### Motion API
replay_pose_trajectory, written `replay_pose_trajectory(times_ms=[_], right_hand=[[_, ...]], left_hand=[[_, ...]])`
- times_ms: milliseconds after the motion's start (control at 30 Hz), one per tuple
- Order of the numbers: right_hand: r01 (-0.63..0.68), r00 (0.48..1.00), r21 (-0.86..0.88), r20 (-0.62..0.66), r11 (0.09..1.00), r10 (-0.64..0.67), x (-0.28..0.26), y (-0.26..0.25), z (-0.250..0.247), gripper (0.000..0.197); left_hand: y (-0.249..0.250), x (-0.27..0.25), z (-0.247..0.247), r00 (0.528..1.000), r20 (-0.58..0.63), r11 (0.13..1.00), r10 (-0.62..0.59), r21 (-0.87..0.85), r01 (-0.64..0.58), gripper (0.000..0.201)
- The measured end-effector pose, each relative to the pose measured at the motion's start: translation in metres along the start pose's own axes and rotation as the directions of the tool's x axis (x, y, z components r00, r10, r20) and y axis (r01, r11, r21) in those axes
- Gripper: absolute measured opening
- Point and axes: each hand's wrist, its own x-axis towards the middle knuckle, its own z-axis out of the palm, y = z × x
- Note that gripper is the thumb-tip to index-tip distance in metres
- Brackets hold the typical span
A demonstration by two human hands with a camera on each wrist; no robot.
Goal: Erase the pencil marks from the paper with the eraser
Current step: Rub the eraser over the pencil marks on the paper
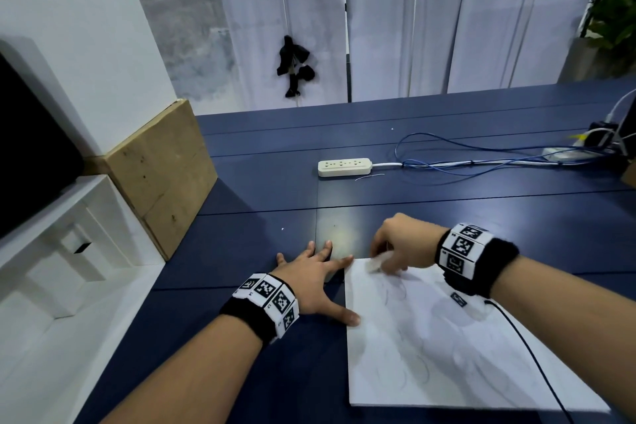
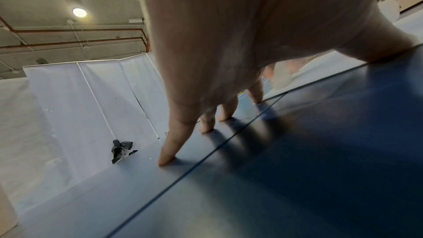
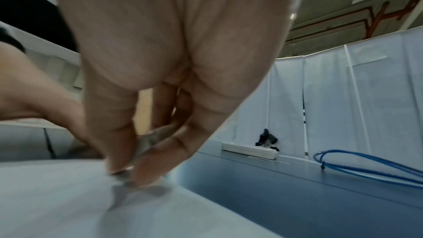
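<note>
Paper flat on blue tabletop, pencil marks nearest. Left hand, fingers splayed, pinned left edge. Right hand pinched eraser at far corner. Best rubbed in short strokes away from the pinned edge. Beyond: power strip.

Dark blue plank table, white curtain panels behind — grey concrete wall, round ceiling lamp lit
</note>
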Motion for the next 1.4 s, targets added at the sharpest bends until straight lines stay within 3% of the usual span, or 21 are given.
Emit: replay_pose_trajectory(times_ms=[67, 133, 300, 367, 467, 533, 600, 700, 767, 900, 967, 1033, 1133, 1200, 1333, 1400], right_hand=[[-0.019, 0.996, -0.062, -0.084, 0.998, 0.013, 0.006, 0.001, -0.001, 0.016], [0.017, 0.998, -0.055, -0.066, 0.998, -0.02, 0.004, 0.002, 0.003, 0.012], [0.132, 0.965, 0.028, 0.227, 0.991, -0.135, -0.025, -0.008, 0.007, 0.023], [0.108, 0.981, 0.002, 0.165, 0.994, -0.107, -0.019, -0.005, 0.005, 0.02], [0.031, 0.999, -0.014, -0.027, 0.999, -0.032, 0.001, 0.002, 0.0, 0.009], [0.004, 0.999, -0.02, -0.053, 1.0, -0.005, 0.006, 0.006, 0.0, 0.007], [0.032, 0.999, -0.004, -0.013, 0.999, -0.032, -0.001, 0.008, 0.005, 0.013], [0.121, 0.976, 0.013, 0.18, 0.993, -0.122, -0.022, 0.0, 0.008, 0.03], [0.125, 0.963, 0.027, 0.236, 0.992, -0.128, -0.026, -0.003, 0.007, 0.025], [0.043, 0.999, -0.02, -0.018, 0.999, -0.044, -0.004, 0.006, 0.003, 0.013], [0.005, 0.997, -0.04, -0.076, 0.999, -0.008, 0.003, 0.01, 0.002, 0.01], [0.03, 0.999, -0.036, -0.024, 0.999, -0.031, -0.003, 0.007, 0.001, 0.011], [0.105, 0.973, -0.008, 0.207, 0.994, -0.101, -0.023, -0.008, 0.003, 0.019], [0.112, 0.958, -0.024, 0.268, 0.993, -0.102, -0.026, -0.011, 0.005, 0.019], [0.051, 0.999, -0.065, 0.022, 0.997, -0.05, -0.004, -0.002, 0.0, 0.006], [0.005, 0.998, -0.085, -0.054, 0.996, -0.01, 0.002, 0.003, -0.001, 0.01]], left_hand=[[-0.001, 0.0, 0.001, 1.0, 0.001, 1.0, -0.001, 0.005, 0.001, 0.118], [-0.001, 0.0, 0.001, 1.0, -0.004, 1.0, -0.002, 0.01, 0.002, 0.118], [-0.001, 0.0, 0.0, 1.0, 0.001, 1.0, -0.003, 0.012, 0.003, 0.118], [0.0, 0.0, 0.0, 1.0, -0.002, 1.0, 0.0, 0.009, 0.0, 0.118], [0.0, -0.001, 0.0, 1.0, 0.0, 1.0, -0.001, 0.009, 0.001, 0.117], [0.0, -0.001, 0.0, 1.0, -0.001, 1.0, 0.0, 0.011, 0.0, 0.117], [0.0, 0.0, 0.001, 1.0, -0.002, 1.0, 0.002, 0.014, -0.002, 0.118], [-0.001, 0.0, 0.002, 1.0, 0.002, 1.0, -0.002, 0.011, 0.002, 0.118], [0.0, 0.0, 0.001, 1.0, 0.004, 1.0, -0.001, 0.012, 0.001, 0.118], [0.001, -0.001, -0.001, 1.0, 0.001, 1.0, -0.004, 0.011, 0.004, 0.117], [0.001, -0.001, -0.001, 1.0, 0.001, 1.0, -0.006, 0.01, 0.006, 0.117], [0.001, -0.001, -0.001, 1.0, 0.002, 1.0, -0.007, 0.007, 0.007, 0.118], [0.0, 0.0, 0.001, 1.0, -0.003, 1.0, -0.005, 0.003, 0.005, 0.118], [0.0, 0.0, 0.001, 1.0, -0.003, 1.0, -0.005, 0.002, 0.005, 0.119], [0.001, 0.0, -0.001, 1.0, -0.004, 1.0, -0.005, -0.005, 0.005, 0.118], [0.0, 0.0, 0.0, 1.0, -0.001, 1.0, -0.005, -0.007, 0.005, 0.117]])
